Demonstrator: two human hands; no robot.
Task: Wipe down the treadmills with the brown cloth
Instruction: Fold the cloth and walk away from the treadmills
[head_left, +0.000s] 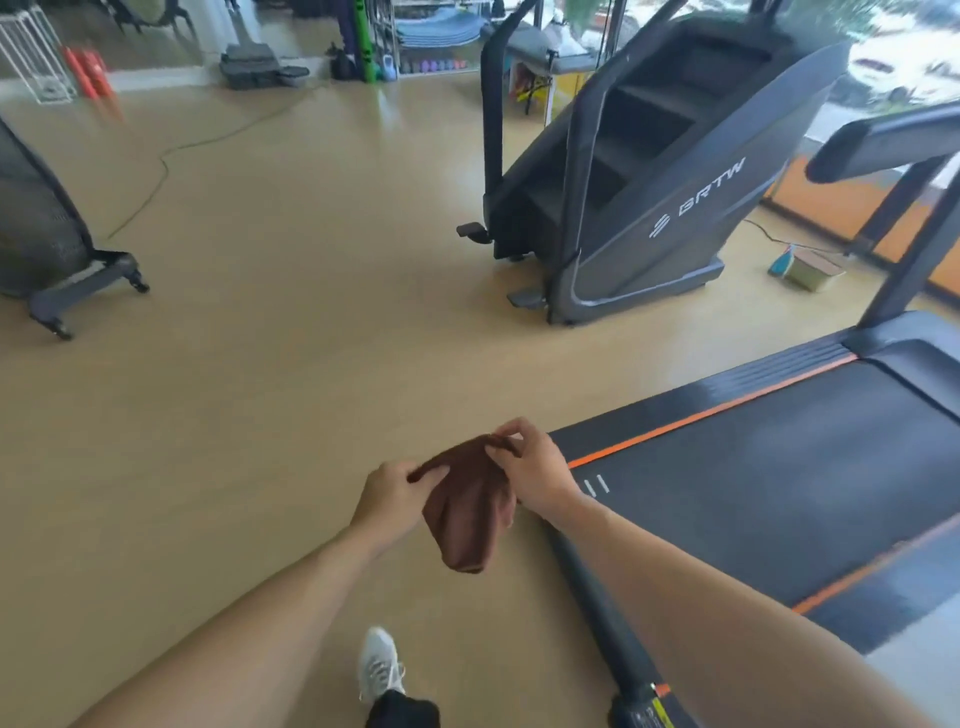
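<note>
The brown cloth (466, 512) hangs bunched in the air in front of me, over the floor beside the treadmill's rear corner. My left hand (390, 493) pinches its left upper edge. My right hand (530, 467) pinches the top right corner with thumb and fingertips. The black treadmill (779, 467) with orange stripes along its belt lies to the right; its handrail (883, 140) reaches in from the upper right. Neither hand touches the treadmill.
A dark stair-climber machine (649, 182) stands ahead. Another machine's base (78, 280) sits at the left. A cable (156, 171) runs across the tan floor. A small box (808, 267) lies near the window. My white shoe (379, 665) is below.
</note>
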